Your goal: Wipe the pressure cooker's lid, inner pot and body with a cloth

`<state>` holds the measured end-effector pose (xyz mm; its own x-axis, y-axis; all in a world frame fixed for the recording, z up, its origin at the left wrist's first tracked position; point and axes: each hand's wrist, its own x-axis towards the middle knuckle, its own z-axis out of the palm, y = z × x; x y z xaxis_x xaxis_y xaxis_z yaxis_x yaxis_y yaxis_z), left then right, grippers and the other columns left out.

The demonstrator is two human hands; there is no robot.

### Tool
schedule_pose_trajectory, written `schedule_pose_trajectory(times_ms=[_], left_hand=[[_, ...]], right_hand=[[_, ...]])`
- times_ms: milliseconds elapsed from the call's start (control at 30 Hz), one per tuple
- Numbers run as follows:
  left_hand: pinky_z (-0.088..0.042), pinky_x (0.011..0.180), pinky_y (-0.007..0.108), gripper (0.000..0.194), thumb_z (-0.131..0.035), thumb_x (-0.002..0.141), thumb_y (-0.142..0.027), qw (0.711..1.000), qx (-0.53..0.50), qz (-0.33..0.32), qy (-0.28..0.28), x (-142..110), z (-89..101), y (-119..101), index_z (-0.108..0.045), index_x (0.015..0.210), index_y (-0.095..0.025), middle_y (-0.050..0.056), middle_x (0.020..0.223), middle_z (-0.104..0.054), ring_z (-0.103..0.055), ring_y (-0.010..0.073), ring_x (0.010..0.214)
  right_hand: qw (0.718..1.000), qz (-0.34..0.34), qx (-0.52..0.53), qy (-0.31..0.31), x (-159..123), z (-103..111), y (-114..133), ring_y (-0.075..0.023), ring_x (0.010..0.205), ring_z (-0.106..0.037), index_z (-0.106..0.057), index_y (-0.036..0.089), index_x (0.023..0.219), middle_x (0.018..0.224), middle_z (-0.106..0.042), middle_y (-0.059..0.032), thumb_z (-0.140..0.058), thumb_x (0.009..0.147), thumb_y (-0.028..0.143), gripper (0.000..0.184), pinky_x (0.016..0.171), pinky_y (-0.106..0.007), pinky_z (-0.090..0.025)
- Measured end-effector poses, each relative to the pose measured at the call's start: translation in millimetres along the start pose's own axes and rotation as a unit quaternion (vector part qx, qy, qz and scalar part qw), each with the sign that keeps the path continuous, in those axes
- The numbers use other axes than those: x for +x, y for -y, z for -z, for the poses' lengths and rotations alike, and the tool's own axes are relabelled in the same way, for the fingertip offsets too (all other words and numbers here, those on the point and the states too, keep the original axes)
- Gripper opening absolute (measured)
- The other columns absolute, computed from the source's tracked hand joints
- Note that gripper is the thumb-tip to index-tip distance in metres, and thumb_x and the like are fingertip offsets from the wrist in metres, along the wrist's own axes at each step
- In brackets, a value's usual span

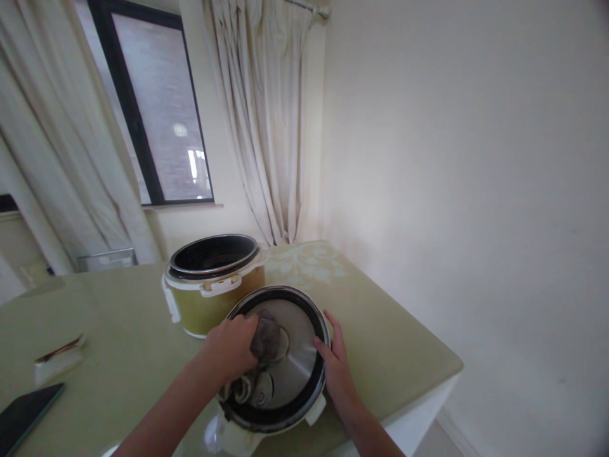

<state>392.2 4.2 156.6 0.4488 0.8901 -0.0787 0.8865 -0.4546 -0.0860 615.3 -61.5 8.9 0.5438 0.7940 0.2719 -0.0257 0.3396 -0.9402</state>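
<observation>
A round pressure cooker lid (297, 336) lies upside down on the table, its metal inner face and black gasket turned up. My left hand (233, 343) is closed on a dark grey cloth (266, 333) and presses it against the lid's inner face, left of the middle. Part of the cloth hangs below the fingers, near a small round fitting on the lid. With fingers and thumb apart, my right hand (335, 362) grips the lid's right rim. Behind the lid stands the pressure cooker body (209, 311), uncovered, with a dark pot inside.
The pale green glossy table (390, 355) has a corner at the right, close to a plain wall. A dark flat device (28, 412) and a small tissue-like packet (59, 362) lie at the left. Curtains (266, 114) and a window are behind.
</observation>
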Motion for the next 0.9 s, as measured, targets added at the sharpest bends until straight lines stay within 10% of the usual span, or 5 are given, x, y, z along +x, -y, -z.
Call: schedule_pose_trajectory(times_ms=[200,467,900], left_hand=[[-0.06,0.094,0.045,0.056,-0.078,0.061,-0.044,0.981,-0.101,-0.152,0.062,-8.5,-2.5,-30.7,-0.073,0.113,-0.024,0.011,0.114,-0.079,-0.075,0.0365,0.108],[-0.063,0.083,0.053,0.048,-0.077,0.066,-0.038,0.976,-0.037,-0.214,-0.015,17.3,-5.4,-100.0,-0.072,0.112,-0.024,0.013,0.115,-0.076,-0.076,0.0386,0.099],[-0.058,0.094,0.04,0.068,-0.069,0.081,-0.012,0.989,-0.012,-0.027,-0.147,45.4,-18.1,-22.8,-0.055,0.144,-0.035,0.009,0.149,-0.056,-0.058,0.0312,0.131]], right_hand=[[1.0,-0.018,0.012,0.003,-4.4,-2.8,6.7,-0.0295,0.145,-0.053,-0.064,0.03,0.143,0.151,-0.064,-0.004,-0.072,0.085,0.042,0.059,0.128,-0.048,-0.033],[0.999,-0.038,0.009,0.001,-5.2,2.8,4.0,-0.027,0.144,-0.056,-0.061,0.03,0.145,0.152,-0.063,-0.0056,-0.06,0.096,0.068,0.062,0.126,-0.046,-0.039],[0.999,-0.021,-0.041,-0.008,-7.6,2.3,1.9,-0.0265,0.152,-0.047,-0.058,0.029,0.15,0.158,-0.058,-0.0064,-0.055,0.098,0.07,0.067,0.13,-0.044,-0.03]])
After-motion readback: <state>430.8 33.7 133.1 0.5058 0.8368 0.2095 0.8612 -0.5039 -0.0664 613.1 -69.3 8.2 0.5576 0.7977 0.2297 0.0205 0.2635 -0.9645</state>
